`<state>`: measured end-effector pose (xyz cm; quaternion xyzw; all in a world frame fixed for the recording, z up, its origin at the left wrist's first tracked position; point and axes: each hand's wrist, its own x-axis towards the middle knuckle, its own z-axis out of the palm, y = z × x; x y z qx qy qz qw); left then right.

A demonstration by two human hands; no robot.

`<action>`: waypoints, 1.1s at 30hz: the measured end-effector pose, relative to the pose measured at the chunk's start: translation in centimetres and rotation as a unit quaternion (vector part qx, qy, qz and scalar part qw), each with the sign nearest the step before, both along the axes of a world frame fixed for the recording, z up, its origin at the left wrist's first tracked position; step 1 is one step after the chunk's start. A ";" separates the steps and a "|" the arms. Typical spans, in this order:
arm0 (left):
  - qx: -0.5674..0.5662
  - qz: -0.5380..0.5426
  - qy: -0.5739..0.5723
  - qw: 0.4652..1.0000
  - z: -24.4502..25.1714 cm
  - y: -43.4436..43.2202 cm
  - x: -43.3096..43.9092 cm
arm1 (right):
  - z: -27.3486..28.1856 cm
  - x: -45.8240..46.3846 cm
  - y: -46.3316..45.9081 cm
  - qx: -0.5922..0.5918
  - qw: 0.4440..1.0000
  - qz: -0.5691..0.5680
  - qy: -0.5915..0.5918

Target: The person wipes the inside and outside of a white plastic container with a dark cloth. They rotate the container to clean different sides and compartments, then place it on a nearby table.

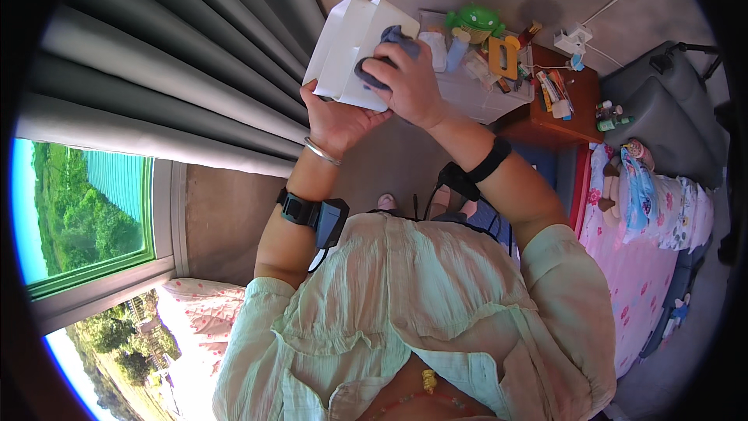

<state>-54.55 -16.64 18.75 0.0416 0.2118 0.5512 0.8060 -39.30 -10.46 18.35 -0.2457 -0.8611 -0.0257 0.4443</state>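
Note:
Up in front of me is a white box-like container [336, 49], tilted, with a raised ridge or fold along its length. My left hand [342, 120] supports its near end, with the thumb on the left corner and the fingers underneath. Bunched in my right hand [412, 85] is a dark grey-blue cloth [398, 37], which lies against the container's right part. The right fingers hide part of the cloth and of the surface below it.
Beyond my right hand, a pale cabinet top [502, 106] holds a green robot-shaped figure [476, 19], a bottle [457, 49] and small items. A brown wooden cabinet [575, 123] adjoins it. Grey curtains [175, 70] hang left; a pink-covered bed [625, 280] stands right.

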 end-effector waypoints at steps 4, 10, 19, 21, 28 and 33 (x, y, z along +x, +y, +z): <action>-0.023 -0.040 0.027 0.999 0.2 -1.1 0.2 | 3.5 1.3 7.1 0.007 0.979 -0.146 0.144; -0.032 -0.022 -0.002 0.999 -1.2 -0.8 0.1 | 0.1 -1.0 0.8 -0.009 0.997 0.002 0.080; -0.080 -0.095 0.064 0.990 -3.3 -0.5 -2.1 | 0.3 2.7 2.8 -0.236 0.953 0.112 -0.156; -0.089 -0.145 0.146 0.974 -3.6 -0.8 -2.4 | 0.1 3.1 3.1 -0.205 0.942 0.146 -0.220; -0.063 -0.042 0.576 0.814 -3.6 -2.3 -7.5 | 1.6 5.5 7.4 -0.371 0.921 0.074 -0.095; 0.243 0.050 0.677 0.693 -1.1 -0.6 -6.9 | 3.0 5.9 8.5 -0.548 0.816 0.132 -0.127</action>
